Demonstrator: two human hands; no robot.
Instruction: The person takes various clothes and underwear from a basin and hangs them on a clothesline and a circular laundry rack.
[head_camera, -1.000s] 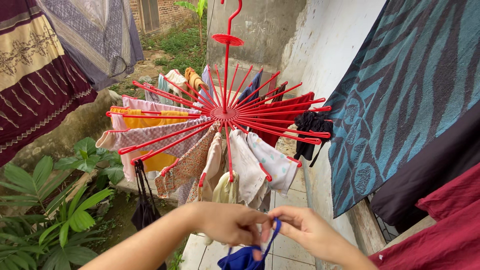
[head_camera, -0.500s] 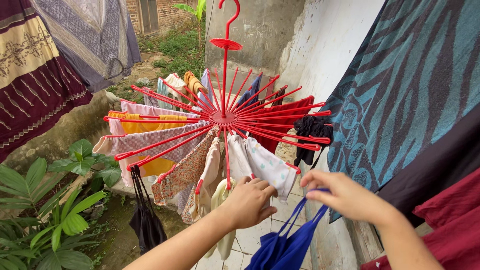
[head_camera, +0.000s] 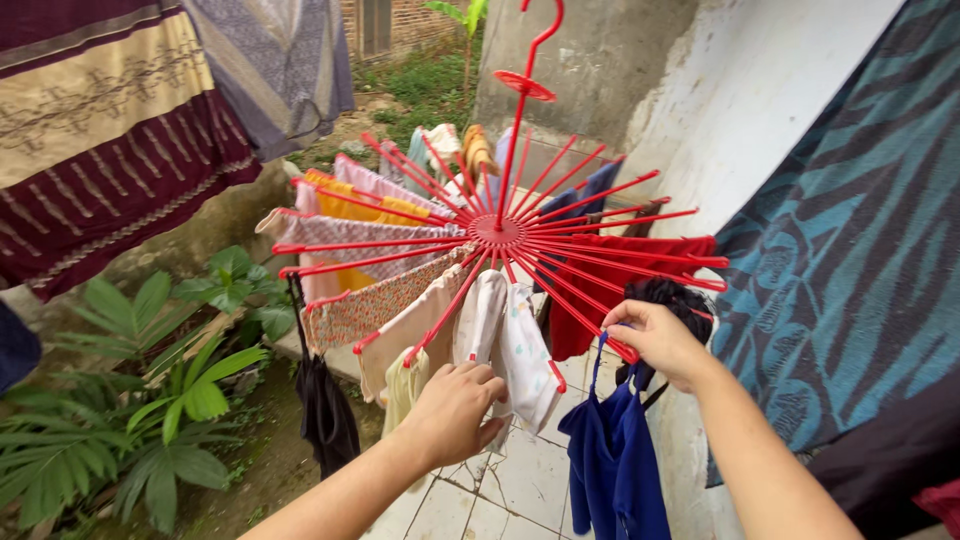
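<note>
A red round hanging dryer (head_camera: 497, 232) with many spokes carries small clothes of several colours. My right hand (head_camera: 655, 340) pinches a spoke tip at the dryer's lower right, where a blue garment (head_camera: 612, 458) hangs by its straps. My left hand (head_camera: 452, 412) grips the lower edge of a white printed cloth (head_camera: 522, 352) that hangs from the front spokes. A black garment (head_camera: 668, 296) sits on the spoke just behind my right hand.
A teal patterned cloth (head_camera: 850, 250) hangs at the right by a white wall (head_camera: 740, 100). Maroon and cream fabric (head_camera: 100, 130) hangs at the left over green plants (head_camera: 150, 400). A black item (head_camera: 325, 410) dangles from a left spoke. Pale tiles (head_camera: 500, 490) lie below.
My right hand has risen with the blue garment from low in front of me up to a spoke at the dryer's lower right. My left hand has moved up onto the white cloth.
</note>
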